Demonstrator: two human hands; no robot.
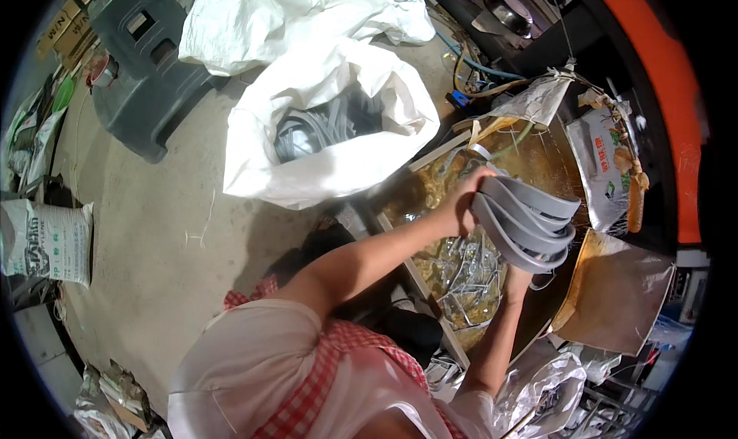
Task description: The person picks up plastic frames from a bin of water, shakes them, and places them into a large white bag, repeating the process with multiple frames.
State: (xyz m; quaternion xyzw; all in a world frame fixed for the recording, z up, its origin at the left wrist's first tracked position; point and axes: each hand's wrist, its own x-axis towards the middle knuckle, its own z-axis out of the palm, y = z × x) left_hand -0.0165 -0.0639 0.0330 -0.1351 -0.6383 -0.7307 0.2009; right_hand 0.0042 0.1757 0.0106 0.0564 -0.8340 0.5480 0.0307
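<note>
Over a water-filled trough (418,274), I hold a bundle of curved grey plastic strips (526,216), several of them nested together with looped ends. My left hand (463,201) is closed on the bundle's left end. At its lower end, my right hand (519,277) grips from beneath, with most of its fingers hidden behind the strips. Clear and greyish thin pieces (473,277) lie in the water below. To the left of the trough stands an open white woven sack (269,179) with more grey strips (330,124) inside.
Another white sack (292,16) lies behind the open one. A dark grey plastic stool (127,78) stands far left, above a filled bag (58,243). Cardboard flaps (615,293) edge the trough's right side, near an orange machine part (653,93). A crumpled plastic bag (538,381) sits lower right.
</note>
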